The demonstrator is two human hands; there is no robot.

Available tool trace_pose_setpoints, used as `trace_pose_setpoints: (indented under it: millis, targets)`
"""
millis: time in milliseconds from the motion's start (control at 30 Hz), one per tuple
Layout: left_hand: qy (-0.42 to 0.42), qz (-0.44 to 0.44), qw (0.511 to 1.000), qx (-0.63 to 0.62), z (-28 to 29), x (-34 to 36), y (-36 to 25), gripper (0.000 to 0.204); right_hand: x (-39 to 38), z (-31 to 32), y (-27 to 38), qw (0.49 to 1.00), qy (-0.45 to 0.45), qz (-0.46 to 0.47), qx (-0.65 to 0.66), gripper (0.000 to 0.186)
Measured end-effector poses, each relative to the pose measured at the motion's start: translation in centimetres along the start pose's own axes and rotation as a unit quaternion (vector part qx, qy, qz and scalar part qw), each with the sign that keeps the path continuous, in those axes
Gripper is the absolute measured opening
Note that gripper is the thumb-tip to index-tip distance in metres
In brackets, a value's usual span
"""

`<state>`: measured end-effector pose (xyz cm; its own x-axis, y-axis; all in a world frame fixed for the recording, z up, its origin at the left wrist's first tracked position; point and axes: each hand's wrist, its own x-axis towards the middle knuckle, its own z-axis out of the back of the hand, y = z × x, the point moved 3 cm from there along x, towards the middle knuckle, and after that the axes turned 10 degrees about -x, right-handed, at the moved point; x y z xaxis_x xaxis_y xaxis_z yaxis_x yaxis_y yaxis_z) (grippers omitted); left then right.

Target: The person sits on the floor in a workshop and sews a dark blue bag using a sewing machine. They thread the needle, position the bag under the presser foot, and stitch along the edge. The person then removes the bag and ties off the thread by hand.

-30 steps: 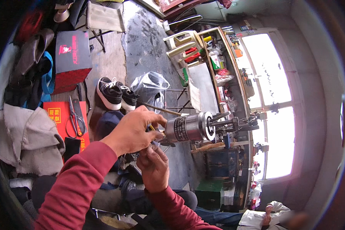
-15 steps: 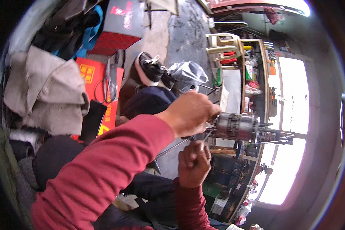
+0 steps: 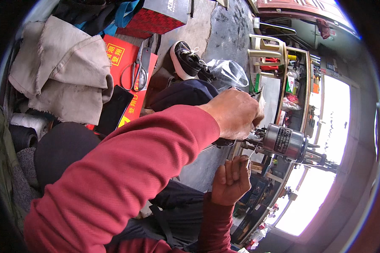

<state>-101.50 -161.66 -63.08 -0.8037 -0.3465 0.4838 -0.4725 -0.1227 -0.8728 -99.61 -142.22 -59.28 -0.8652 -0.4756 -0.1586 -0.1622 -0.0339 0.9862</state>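
Observation:
A silver metal cylinder (image 3: 283,141) with a dark label plate lies sideways as part of a machine, with dark rods at its far end. Beside its near end, my left hand (image 3: 240,113) is closed with fingers curled; what they hold is hidden behind the hand. Just below, my right hand (image 3: 232,179) is closed, thumb and forefinger pinched on a thin white thread (image 3: 253,152). That thread runs up from the fingertips toward the near end of the machine. Dark fabric shows under my left wrist.
On the left lie a beige cloth (image 3: 65,69), large scissors (image 3: 136,69) on a red sheet (image 3: 124,49), and a black phone (image 3: 114,110). Beyond are a black sneaker (image 3: 187,60), a clear plastic bag (image 3: 228,72) and a dark red-sided box (image 3: 158,21). Cluttered shelves (image 3: 303,90) stand at right.
The view has shifted, so the scene sits further right. Both hands stay beside the machine's near end. The white thread at my right fingertips now shows more plainly.

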Motion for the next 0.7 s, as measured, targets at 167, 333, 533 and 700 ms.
trace_pose_setpoints:
  millis: [167,333,533,700]
  targets:
    - [-0.006,-0.006,1.0,0.0,-0.5,-0.1,-0.8,0.019,-0.1,0.0,0.1,1.0,-0.005,-0.005,0.02,0.019]
    - [0.01,0.008,1.0,-0.023,-0.7,0.4,-0.7,0.014,-0.1,0.1,0.3,1.0,-0.013,-0.005,0.014,0.02]
    - [-0.027,0.027,0.997,-0.07,-1.0,-0.1,-0.7,0.02,0.2,0.0,0.3,1.0,-0.009,-0.024,0.018,0.019]
    - [-0.033,0.062,0.99,-0.124,-1.4,-0.2,-0.5,0.02,0.8,-0.3,-0.6,0.997,-0.042,-0.065,-0.015,0.018]
